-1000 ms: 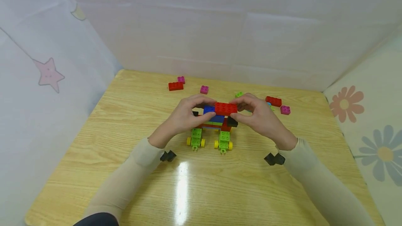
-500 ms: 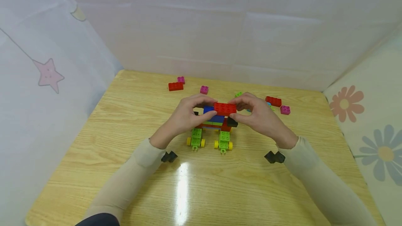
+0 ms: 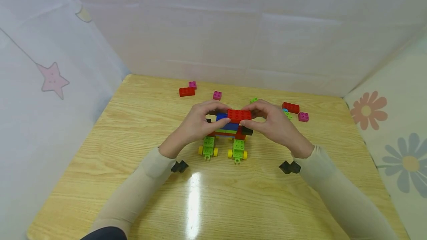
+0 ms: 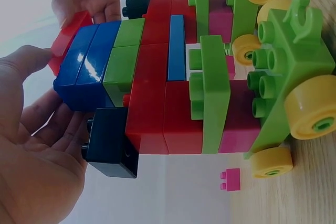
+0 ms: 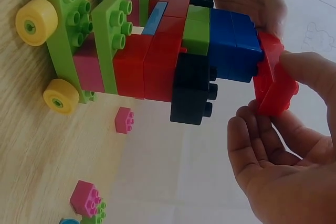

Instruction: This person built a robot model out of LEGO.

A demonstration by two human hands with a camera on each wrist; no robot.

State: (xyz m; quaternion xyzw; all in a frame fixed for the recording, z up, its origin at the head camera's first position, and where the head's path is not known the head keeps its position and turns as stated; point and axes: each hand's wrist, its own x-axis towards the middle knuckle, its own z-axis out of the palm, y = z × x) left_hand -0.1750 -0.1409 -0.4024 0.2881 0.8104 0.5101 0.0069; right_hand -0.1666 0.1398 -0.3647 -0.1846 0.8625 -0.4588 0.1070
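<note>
A red toy building brick [image 3: 239, 115] lies across the top of a wheeled brick figure, overhanging to the right. Its underside looks tilted against the blue bricks [image 5: 233, 45] in the right wrist view. My right hand [image 3: 277, 125] pinches the red brick at its right end, thumb in front and fingers behind. My left hand [image 3: 197, 123] pinches near its left end, thumb tip against the red brick and fingers behind the blue bricks. Below are green, red and pink layers, black side bricks [image 4: 111, 142], and green bases [image 3: 238, 148] with yellow wheels [image 4: 312, 106] on the table.
Loose bricks lie towards the back of the wooden table [image 3: 140, 121]: red bricks [image 3: 186, 92] [image 3: 291, 107], pink bricks [image 3: 217, 95] [image 3: 303, 117] and small green pieces [image 3: 254, 100]. Cloth walls [image 3: 213, 40] surround the table's back and sides.
The red brick has shifted very slightly left. My right hand has edged left with its thumb further along the brick's front. My left hand has barely moved.
</note>
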